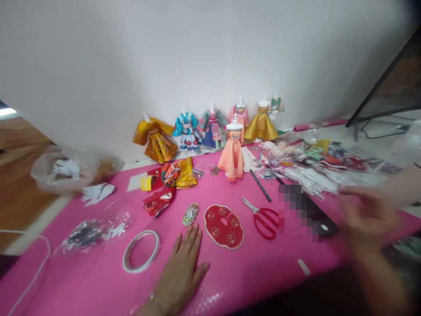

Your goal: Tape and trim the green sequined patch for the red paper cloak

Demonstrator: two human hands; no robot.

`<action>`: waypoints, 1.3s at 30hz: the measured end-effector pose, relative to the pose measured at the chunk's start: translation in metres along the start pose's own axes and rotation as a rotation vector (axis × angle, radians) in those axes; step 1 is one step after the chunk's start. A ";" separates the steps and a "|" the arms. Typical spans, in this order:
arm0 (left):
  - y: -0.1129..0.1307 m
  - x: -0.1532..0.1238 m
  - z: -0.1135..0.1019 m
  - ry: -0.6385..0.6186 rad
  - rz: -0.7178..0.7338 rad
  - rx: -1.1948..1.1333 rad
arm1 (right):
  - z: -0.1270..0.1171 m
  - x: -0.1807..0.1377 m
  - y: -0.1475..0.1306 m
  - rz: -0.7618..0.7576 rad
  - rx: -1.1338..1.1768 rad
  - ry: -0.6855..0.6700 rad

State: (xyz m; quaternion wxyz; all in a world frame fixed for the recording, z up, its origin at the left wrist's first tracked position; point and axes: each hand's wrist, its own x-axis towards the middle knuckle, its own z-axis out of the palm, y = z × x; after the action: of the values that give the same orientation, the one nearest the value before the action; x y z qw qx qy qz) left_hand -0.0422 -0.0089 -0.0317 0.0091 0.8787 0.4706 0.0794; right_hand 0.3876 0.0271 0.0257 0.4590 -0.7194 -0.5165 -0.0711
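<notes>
Seven dressed doll forms line the wall-side edge of the pink sheet. My left grip lies flat and wide near its front edge, between one white tape roll and one red scalloped cloth; one oval ornament sits just past the fingertips. One pair of red-handled scissors lies right of the cloth. My right grip, toward the right edge, blurs; I can't tell its state.

Left hand flat, palm down — right hand bent, blurred, its grip unclear
</notes>
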 end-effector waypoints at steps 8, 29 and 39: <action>0.004 -0.003 -0.007 0.040 -0.018 -0.080 | 0.156 -0.018 -0.142 -0.639 0.238 -0.759; 0.001 0.000 -0.006 -0.107 -0.038 -0.248 | 0.250 -0.020 -0.162 -0.720 -0.145 -1.023; 0.007 0.006 -0.020 -0.182 -0.081 -0.238 | 0.246 -0.009 -0.173 -0.701 -0.038 -1.047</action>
State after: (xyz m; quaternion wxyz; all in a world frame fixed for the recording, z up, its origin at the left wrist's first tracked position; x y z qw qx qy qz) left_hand -0.0363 -0.0087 -0.0105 0.1588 0.8553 0.4902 0.0541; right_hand 0.1518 0.2089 -0.0176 0.0819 -0.4546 -0.8766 0.1352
